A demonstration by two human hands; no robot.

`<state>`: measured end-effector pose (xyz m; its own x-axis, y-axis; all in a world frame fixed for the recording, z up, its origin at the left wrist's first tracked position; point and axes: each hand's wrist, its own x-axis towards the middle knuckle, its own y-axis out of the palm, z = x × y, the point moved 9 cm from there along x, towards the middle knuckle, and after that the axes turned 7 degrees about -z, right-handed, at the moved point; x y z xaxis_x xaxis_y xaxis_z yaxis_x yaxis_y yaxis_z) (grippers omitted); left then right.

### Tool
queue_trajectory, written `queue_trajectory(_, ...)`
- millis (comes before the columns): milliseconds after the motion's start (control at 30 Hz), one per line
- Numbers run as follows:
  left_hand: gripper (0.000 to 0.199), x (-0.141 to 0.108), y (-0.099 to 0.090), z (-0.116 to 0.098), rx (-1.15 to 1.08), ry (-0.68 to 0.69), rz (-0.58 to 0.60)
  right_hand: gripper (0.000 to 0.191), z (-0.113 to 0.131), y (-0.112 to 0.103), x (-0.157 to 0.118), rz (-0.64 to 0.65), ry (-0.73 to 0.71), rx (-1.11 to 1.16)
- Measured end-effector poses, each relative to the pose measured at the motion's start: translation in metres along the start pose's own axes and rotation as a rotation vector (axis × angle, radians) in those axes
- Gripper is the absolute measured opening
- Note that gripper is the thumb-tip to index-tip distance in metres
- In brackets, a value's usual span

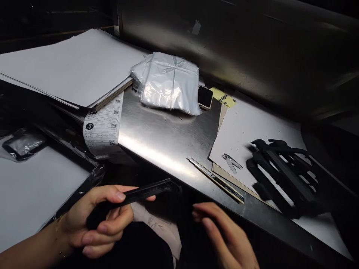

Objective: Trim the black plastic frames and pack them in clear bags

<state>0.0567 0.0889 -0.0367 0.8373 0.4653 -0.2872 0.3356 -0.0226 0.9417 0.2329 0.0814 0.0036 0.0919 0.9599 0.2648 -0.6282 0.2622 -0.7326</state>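
Gripping a black plastic strip (pixel 148 191) in the left hand (pixel 95 220), right hand (pixel 221 233) empty, half open, near a steel counter (pixel 168 138)

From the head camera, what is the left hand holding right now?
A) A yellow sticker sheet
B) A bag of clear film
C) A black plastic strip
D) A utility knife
C. The left hand pinches a black plastic strip between thumb and fingers, while the utility knife lies on the steel counter.
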Motion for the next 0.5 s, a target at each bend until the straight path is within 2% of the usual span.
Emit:
queue_trajectory(33, 0.044, 0.001, 0.000, 0.001, 0.003, -0.010, -0.010, 0.015, -0.003, -0.008, 0.014, -0.044, -0.082, -0.070)
queue_trajectory(100, 0.044, 0.002, 0.003, 0.003, 0.014, -0.026, 0.000, 0.019, -0.018, -0.019, 0.040, -0.129, -0.127, -0.181)
queue_trajectory(200, 0.043, 0.001, 0.008, 0.004, -0.001, -0.031, 0.052, 0.026, -0.043, -0.009, 0.067, -0.101, -0.131, -0.292)
queue_trajectory(300, 0.045, -0.002, 0.008, 0.005, -0.001, -0.036, 0.043, 0.021, -0.055, 0.003, 0.075, -0.038, -0.125, -0.331)
queue_trajectory(400, 0.043, -0.005, 0.004, 0.007, 0.032, -0.055, -0.009, 0.014, -0.050, -0.002, 0.072, -0.049, -0.088, -0.311)
queue_trajectory(500, 0.042, -0.005, 0.001, 0.007, 0.020, -0.059, -0.047, 0.014, -0.027, -0.015, 0.061, -0.052, -0.070, -0.227)
